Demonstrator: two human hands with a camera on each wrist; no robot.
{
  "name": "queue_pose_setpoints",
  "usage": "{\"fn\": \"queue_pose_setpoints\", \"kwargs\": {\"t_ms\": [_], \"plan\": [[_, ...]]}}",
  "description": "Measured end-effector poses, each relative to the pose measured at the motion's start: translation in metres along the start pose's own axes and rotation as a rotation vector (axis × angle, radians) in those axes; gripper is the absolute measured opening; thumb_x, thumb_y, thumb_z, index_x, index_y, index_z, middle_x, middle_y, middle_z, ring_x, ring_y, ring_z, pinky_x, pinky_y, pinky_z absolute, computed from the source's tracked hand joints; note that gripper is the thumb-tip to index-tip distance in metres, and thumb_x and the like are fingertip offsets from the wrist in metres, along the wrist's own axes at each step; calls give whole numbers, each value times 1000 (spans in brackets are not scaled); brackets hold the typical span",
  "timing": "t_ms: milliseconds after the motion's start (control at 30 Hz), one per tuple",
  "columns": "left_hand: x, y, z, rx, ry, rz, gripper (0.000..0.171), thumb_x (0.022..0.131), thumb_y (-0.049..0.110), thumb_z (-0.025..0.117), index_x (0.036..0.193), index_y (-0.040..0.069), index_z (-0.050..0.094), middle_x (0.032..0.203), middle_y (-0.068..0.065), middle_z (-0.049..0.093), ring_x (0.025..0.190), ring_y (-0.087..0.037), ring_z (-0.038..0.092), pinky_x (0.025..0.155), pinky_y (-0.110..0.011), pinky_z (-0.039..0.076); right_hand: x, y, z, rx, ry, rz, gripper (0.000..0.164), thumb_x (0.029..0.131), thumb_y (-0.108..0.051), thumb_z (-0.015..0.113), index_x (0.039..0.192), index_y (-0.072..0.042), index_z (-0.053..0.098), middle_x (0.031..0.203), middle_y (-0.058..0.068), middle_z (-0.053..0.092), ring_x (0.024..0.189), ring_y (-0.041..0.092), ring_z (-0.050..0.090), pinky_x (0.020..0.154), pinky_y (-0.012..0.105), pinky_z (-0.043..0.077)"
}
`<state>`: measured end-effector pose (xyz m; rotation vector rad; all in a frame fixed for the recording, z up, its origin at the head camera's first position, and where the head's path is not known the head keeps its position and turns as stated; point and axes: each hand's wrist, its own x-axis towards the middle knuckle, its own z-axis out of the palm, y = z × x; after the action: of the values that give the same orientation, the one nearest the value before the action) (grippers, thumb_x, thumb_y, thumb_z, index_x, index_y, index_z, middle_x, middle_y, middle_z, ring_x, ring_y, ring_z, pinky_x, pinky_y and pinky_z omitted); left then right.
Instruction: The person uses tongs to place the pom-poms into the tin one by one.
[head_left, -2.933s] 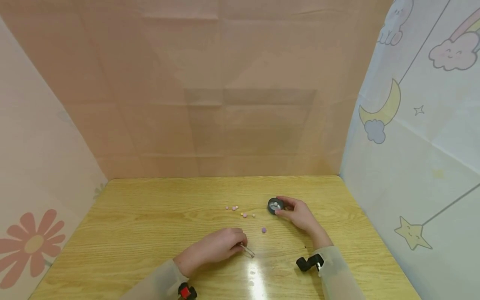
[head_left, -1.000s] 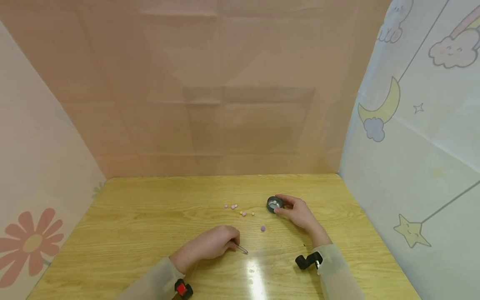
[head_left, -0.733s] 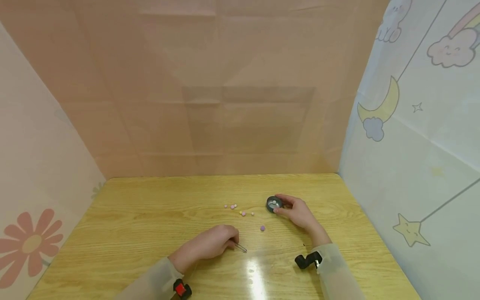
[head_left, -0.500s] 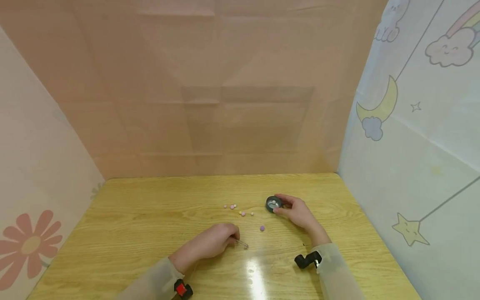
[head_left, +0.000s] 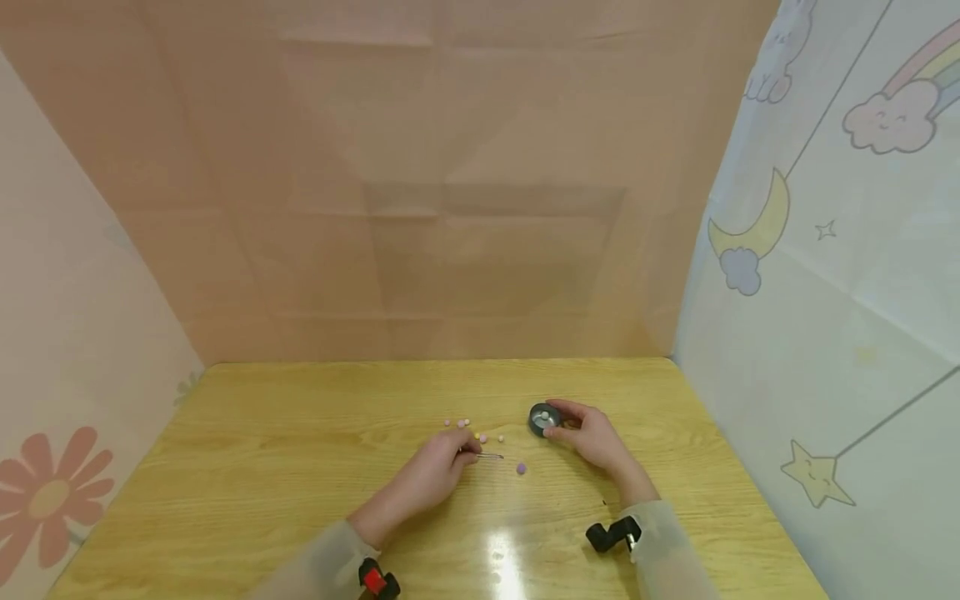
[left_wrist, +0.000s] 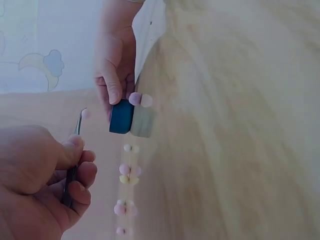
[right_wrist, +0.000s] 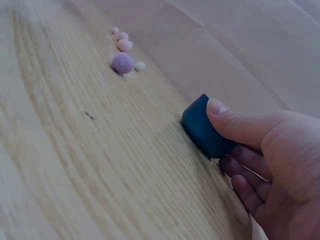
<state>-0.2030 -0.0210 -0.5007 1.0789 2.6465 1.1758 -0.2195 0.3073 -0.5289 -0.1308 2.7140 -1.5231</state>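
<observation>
Head view: pinched tweezers (left_wrist: 78, 125) in the left grip (head_left: 438, 467), with a pink ball (left_wrist: 86, 114) apparently at the tips; held the dark cup (head_left: 533, 422) on the table (head_left: 300, 433) in the right grip (head_left: 594, 437), with 1 white ball (head_left: 545, 415) inside. Seemed to need light, even pressure. Probably called for skirting the purple ball (head_left: 521, 469) and cream ball (head_left: 501, 439), 2 of 7 loose nearby.

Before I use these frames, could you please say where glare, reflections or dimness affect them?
Head: a bright glare streak on the wooden tabletop at the frame's lower edge; left wrist: hazy, with the purple ball and teal dish mirrored in the wood; right wrist: dimmer than the head view.
</observation>
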Motion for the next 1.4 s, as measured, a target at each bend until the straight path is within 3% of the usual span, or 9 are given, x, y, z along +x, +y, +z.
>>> {"fn": "queue_pose_setpoints", "kwargs": {"t_ms": [433,733,1100,1400], "plan": [[45,10,25,-77,111,-54,6,104,2,69,103,7,73,96,-3,74,83,-13,68,69,-23,55,-3,-2,1,-14,5,-10,58,96,-27,84,148,-10,65,144,13,66,129,32,64,110,55,49],[71,15,43,-74,131,-133,6,105,6,68,107,6,74,100,-2,74,84,-8,65,71,-22,55,-4,-5,2,10,4,-14,59,96,-24,85,149,-9,64,142,12,67,126,30,66,108,54,51],[88,17,62,-99,188,-170,5,105,5,69,106,5,74,97,-2,72,82,-8,62,69,-23,54,-3,1,2,3,0,-11,60,97,-27,84,150,-8,63,145,13,66,129,32,65,109,54,50],[97,22,69,-96,188,-215,6,105,4,67,109,2,72,98,-6,71,79,-9,61,65,-23,53,-2,-2,2,1,5,-5,57,97,-24,83,149,-9,64,146,14,65,129,32,65,108,52,51]]}}
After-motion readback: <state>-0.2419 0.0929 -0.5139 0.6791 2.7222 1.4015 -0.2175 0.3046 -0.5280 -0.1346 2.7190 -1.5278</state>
